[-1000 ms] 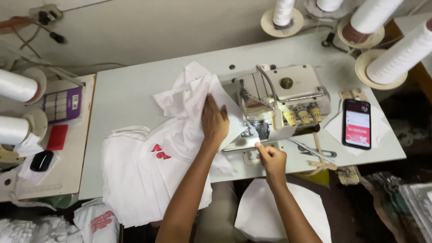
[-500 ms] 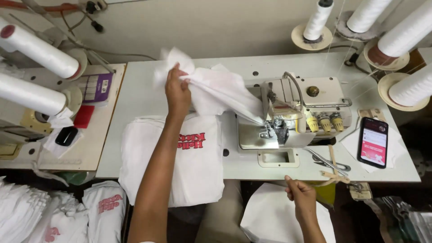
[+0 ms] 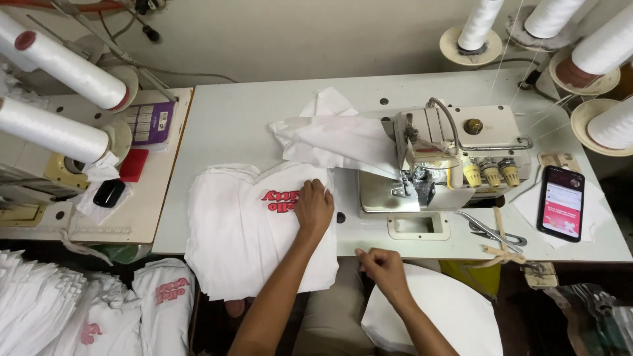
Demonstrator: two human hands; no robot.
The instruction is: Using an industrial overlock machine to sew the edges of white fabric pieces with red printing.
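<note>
- Far to the left of the left hand's grip, two large white thread cones (image 3: 62, 99) lie on their sides above a wooden side desk (image 3: 148, 211); a black small device (image 3: 109, 192) and a red flat piece (image 3: 134, 165) lie on that desk.
- Below those, off the desk edge, folded white pieces with red print (image 3: 165, 296) are heaped.
- The stack of white printed fabric pieces (image 3: 237, 231) lies on the grey desk (image 3: 231, 118), overhanging its near edge, directly under the left hand's grip.
- The left hand (image 3: 314, 209) rests flat on the right part of that stack, fingers spread and pressing down just beside the red print; the grip is open and encloses nothing.
- Up and right of that grip, a loose white piece (image 3: 330, 140) lies crumpled, its end drawn in under the sewing machine (image 3: 455, 155).
- The right hand (image 3: 382, 269) sits at the near desk edge, below the machine's plate, fingers curled; whether this grip pinches anything I cannot tell.
- Right below that grip, a rounded white piece (image 3: 448, 313) lies across the lap.
- Right of the right hand's grip, scissors (image 3: 491, 232) lie on the desk, and farther right a phone (image 3: 561, 203) with a lit screen.
- Above, at the far right, more white thread cones (image 3: 593, 46) stand on holders.
</note>
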